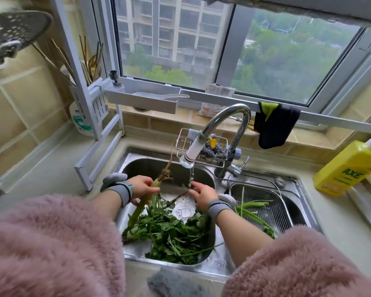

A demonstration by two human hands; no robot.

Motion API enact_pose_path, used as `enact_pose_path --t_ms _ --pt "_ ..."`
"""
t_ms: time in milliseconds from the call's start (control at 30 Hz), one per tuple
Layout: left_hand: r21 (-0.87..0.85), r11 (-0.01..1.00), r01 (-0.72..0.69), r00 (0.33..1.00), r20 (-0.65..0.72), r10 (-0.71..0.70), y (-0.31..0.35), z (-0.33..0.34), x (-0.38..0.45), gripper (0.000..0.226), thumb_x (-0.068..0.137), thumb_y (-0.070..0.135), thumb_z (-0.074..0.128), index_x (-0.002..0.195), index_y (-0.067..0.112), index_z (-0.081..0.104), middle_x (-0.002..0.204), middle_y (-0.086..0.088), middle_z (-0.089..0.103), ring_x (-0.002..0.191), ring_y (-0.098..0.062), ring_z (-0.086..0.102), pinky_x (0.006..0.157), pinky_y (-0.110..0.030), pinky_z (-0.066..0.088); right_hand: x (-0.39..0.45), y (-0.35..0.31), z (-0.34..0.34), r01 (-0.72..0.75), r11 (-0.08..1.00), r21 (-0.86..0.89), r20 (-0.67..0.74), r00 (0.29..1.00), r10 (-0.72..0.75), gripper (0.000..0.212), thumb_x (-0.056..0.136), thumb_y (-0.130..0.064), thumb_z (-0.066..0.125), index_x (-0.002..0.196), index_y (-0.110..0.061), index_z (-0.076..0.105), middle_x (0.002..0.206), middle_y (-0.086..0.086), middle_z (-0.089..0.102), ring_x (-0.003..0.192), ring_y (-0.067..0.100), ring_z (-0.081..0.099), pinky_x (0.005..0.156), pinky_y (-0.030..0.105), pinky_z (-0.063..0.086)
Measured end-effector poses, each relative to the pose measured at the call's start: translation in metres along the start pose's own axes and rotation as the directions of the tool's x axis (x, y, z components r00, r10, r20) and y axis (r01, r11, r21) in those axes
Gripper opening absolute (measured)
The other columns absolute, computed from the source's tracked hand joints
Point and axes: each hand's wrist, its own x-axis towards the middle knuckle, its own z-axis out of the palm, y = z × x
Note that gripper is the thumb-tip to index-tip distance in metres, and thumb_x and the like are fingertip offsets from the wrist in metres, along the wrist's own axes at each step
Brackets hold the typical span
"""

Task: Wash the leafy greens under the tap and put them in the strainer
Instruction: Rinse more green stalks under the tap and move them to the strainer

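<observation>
— What sits closest?

— Two fluffy pink sleeves (51, 243), one per arm, both cut off by the bottom edge. Each wrist wears one grey band.

— And the biggest thing past them?

— One steel sink (221, 266) with two basins. The nearer-left basin holds the loose pile of leafy greens (169, 232); I can't count the stalks, they overlap too much. The right basin holds one wire strainer (274, 211) with a few green stems already lying in it.

— The tap?

— One curved tap (227, 121), water running from its white nozzle onto the sink floor between the hands.

— The hands?

— The left hand (142, 188) grips one pale stalk near its root end, roots pointing up towards the nozzle. The right hand (202, 194) is under the stream, fingers curled round a thin rooty stem; the grip is blurred by water.

— Anything else?

— One yellow bottle (347, 168) on the right counter, its top cut off, and one dark cloth (274, 125) hanging from the rail.
</observation>
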Motion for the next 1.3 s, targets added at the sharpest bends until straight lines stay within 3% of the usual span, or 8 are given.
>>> enact_pose_path --t_ms 233,467,533,667,800,1000,1167,1300 --pt "-0.009 1.0 -0.024 0.996 -0.091 0.023 0.004 0.006 0.003 0.012 0.089 0.024 0.061 0.089 0.012 0.057 0.081 -0.008 0.059 0.081 -0.024 0.06 0.085 -0.042 0.054 0.011 -0.038 -0.019 -0.12 0.549 0.827 0.079 0.992 0.097 0.01 0.092 0.006 0.048 0.096 0.003 0.056 0.08 0.009 0.057 0.066 0.013 0.055 0.054 0.014 0.052" --pt "-0.126 0.992 -0.015 0.999 -0.048 0.009 0.009 0.01 0.005 0.011 0.091 0.021 0.058 0.098 0.013 0.062 0.081 -0.007 0.063 0.077 -0.02 0.062 0.08 -0.037 0.054 0.007 -0.046 -0.03 -0.163 0.337 0.927 0.133 0.985 0.11 0.028 0.096 0.006 0.037 0.122 0.017 0.044 0.107 0.032 0.059 0.075 0.026 0.069 0.059 0.018 0.056" --pt "-0.137 0.991 0.003 0.999 -0.032 -0.007 0.009 0.013 0.005 0.012 0.092 0.02 0.057 0.1 0.013 0.062 0.08 -0.008 0.064 0.074 -0.019 0.063 0.072 -0.033 0.054 0.009 -0.043 -0.029 -0.152 0.346 0.926 0.117 0.986 0.12 0.027 0.094 0.012 0.037 0.12 0.014 0.046 0.118 0.032 0.056 0.093 0.031 0.065 0.065 0.02 0.056" --pt "-0.137 0.99 0.013 1.0 -0.011 -0.015 0.012 0.021 0.01 0.016 0.093 0.02 0.056 0.103 0.01 0.063 0.081 -0.009 0.062 0.074 -0.02 0.061 0.069 -0.031 0.053 0.009 -0.038 -0.029 -0.15 0.435 0.888 0.098 0.985 0.14 0.019 0.097 -0.001 0.042 0.083 0.004 0.056 0.079 0.016 0.061 0.05 0.01 0.064 0.05 0.015 0.051" --pt "-0.136 0.991 0.009 1.0 -0.005 -0.01 0.02 0.031 0.014 0.014 0.094 0.019 0.055 0.101 0.009 0.063 0.081 -0.009 0.062 0.075 -0.02 0.06 0.076 -0.034 0.052 0.013 -0.033 -0.03 -0.129 0.477 0.869 0.088 0.99 0.109 0.033 0.092 0.014 0.039 0.124 0.011 0.045 0.112 0.021 0.059 0.105 0.03 0.062 0.053 0.013 0.051" --pt "-0.144 0.989 0.03 0.999 -0.008 -0.032 0.023 0.043 0.019 0.018 0.095 0.01 0.051 0.108 0.003 0.061 0.079 -0.009 0.059 0.069 -0.018 0.059 0.067 -0.03 0.051 0.018 -0.03 -0.029 -0.063 0.545 0.836 0.023 0.997 0.08 0.021 0.096 -0.007 0.046 0.085 0.006 0.059 0.073 0.011 0.061 0.045 0.005 0.06 0.049 0.012 0.049" --pt "-0.194 0.981 0.029 1.0 -0.007 -0.031 0.024 0.046 0.019 0.014 0.096 0.01 0.049 0.104 0.004 0.058 0.079 -0.009 0.059 0.071 -0.02 0.059 0.069 -0.033 0.051 0.022 -0.022 -0.026 0.019 0.885 0.465 -0.057 0.998 0.008 0.033 0.091 -0.003 0.052 0.125 -0.007 0.055 0.115 0.006 0.063 0.105 0.02 0.061 0.086 0.027 0.049" --pt "-0.251 0.968 0.007 0.999 -0.045 -0.019 0.027 0.05 0.021 0.006 0.093 0.006 0.053 0.097 0.008 0.05 0.083 -0.014 0.063 0.071 -0.025 0.063 0.068 -0.036 0.055 0.02 -0.013 -0.018 0.037 0.944 0.328 -0.083 0.996 -0.01 0.027 0.09 -0.014 0.054 0.116 -0.013 0.062 0.115 0.006 0.066 0.089 0.015 0.057 0.087 0.028 0.047"
